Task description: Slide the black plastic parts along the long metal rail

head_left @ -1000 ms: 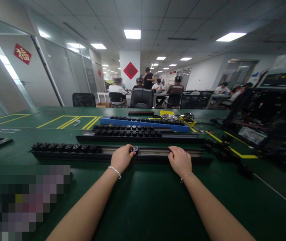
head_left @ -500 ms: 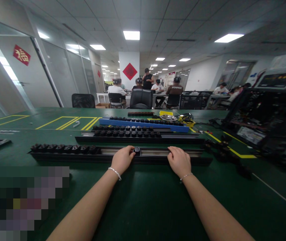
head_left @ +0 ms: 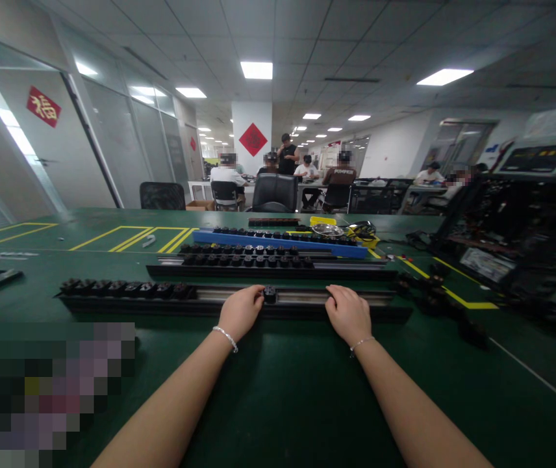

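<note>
A long black-and-silver rail [head_left: 302,296] lies crosswise on the green table in front of me. A row of round black knob-like pieces [head_left: 132,289] fills its left end. Near the rail's middle sits a single black piece [head_left: 269,294] of the same sort. My left hand [head_left: 240,313] pinches that piece from its left side, thumb toward me. Farther right, my right hand [head_left: 349,315] is closed over the rail, fingers on its far edge; its thumb is hidden.
Behind lie another black rail [head_left: 351,268] with similar pieces and a blue rail [head_left: 200,237]. Loose black pieces [head_left: 431,286] lie to the right, beside a large open machine housing [head_left: 506,221]. A metal dish [head_left: 327,229] stands farther back. Several people sit beyond an office chair [head_left: 275,193].
My left hand and the single black piece have shifted slightly to the right along the rail. My right hand stays in place.
</note>
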### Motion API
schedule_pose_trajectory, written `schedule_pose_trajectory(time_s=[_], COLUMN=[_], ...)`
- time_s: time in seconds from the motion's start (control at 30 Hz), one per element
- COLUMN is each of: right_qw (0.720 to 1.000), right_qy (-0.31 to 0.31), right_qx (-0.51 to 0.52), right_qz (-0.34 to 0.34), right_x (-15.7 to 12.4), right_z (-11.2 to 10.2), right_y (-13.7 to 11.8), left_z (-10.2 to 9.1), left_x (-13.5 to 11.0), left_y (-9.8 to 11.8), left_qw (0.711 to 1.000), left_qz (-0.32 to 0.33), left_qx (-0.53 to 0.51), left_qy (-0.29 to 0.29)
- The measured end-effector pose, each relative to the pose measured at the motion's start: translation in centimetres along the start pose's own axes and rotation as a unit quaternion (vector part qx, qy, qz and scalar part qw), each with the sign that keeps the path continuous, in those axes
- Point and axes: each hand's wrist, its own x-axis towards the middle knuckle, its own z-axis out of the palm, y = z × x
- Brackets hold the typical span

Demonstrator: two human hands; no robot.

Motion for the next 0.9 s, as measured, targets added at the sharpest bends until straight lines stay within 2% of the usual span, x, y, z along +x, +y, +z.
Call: schedule_pose_trajectory(time_s=[0.9], right_qw=[1.000], right_qy=[-0.008], right_qx=[0.002], right_qz=[0.004], right_x=[0.05], right_z=[0.14], right_y=[-0.02], left_z=[0.62], left_x=[-0.15], left_y=[-0.10], left_qw=[0.998], left_qz=[0.047], left_qx=[0.042], left_qy=[0.015])
